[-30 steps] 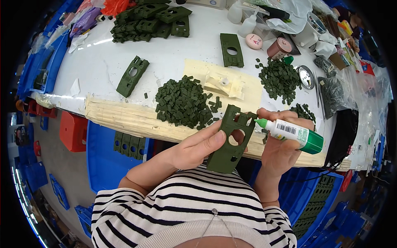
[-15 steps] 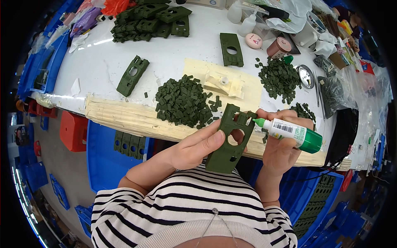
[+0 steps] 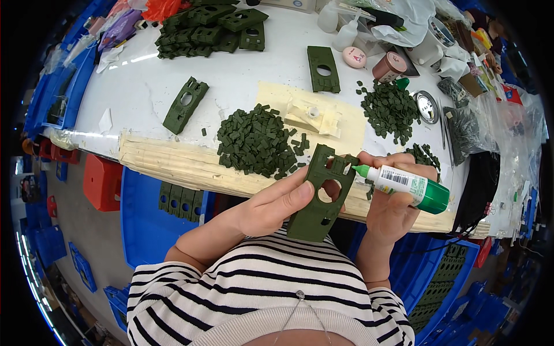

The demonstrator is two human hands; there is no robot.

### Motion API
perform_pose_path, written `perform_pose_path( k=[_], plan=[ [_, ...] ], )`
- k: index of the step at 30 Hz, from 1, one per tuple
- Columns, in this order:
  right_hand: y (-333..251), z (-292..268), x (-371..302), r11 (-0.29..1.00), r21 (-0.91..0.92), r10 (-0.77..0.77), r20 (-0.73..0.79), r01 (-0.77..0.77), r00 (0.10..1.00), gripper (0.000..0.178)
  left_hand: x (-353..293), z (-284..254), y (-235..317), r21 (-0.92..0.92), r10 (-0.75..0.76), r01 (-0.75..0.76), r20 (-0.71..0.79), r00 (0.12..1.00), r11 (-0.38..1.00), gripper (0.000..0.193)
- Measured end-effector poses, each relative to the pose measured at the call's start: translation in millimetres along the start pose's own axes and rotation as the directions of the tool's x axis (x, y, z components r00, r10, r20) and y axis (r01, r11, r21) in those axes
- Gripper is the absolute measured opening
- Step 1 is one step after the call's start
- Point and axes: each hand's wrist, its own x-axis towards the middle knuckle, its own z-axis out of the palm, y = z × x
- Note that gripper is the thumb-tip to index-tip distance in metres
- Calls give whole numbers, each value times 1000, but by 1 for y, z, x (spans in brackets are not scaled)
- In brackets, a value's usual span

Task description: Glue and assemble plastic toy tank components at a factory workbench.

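**Two hands, one green plate and a glue bottle at the near tabletop edge**

Two hands are seen working just above the near edge of the tabletop (image 3: 144, 98). A dark green plastic plate (image 3: 320, 196) with a round hole is held upright in the left hand (image 3: 268, 205), the grip closed on its lower half with the thumb laid across the face. A small white glue bottle (image 3: 407, 185) with a green cap end is clasped in the right hand (image 3: 392, 207), the grip wrapped tight around its body, and its green nozzle is brought against the upper right corner of the plate, where a small green piece appears to be seated.

A heap of small green blocks (image 3: 257, 141) is spread near the middle of the near edge, beside a cream paper sheet (image 3: 340, 124). A second heap (image 3: 391, 109) lies toward the right side. Two single plates are laid flat on the tabletop: one (image 3: 184, 105) toward the left, one (image 3: 323, 69) toward the far edge. A stack of further plates (image 3: 208, 29) is piled at the far left corner.

Judged from this, the work is taken to be well short of its end: one plate is in hand, only a corner of it is being glued, and many plates and loose blocks are left untouched. Whether the stacked plates are finished cannot be told.
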Motion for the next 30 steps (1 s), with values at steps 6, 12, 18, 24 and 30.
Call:
perform_pose_path(
  k=[6,12,18,24,30],
  plan=[
    [0,-1,0,1000,-12,1,-1,-1,1000,50,0,1,1,-2,-1,1,-7,1000,1000,71],
    [-2,-1,0,993,75,88,-1,-87,996,50,0,0,0,-47,-10,10,-5,1000,999,70],
    [-1,-2,-1,988,91,122,4,-122,992,51,1,1,-1,-85,-21,20,-10,1000,996,69],
    [-1,-1,0,994,53,92,0,-92,996,51,0,0,0,-1,-4,4,0,1000,1000,71],
    [-1,-2,-1,996,44,75,7,-76,997,50,1,-1,-5,14,26,-26,-8,1000,1000,73]
  ],
)
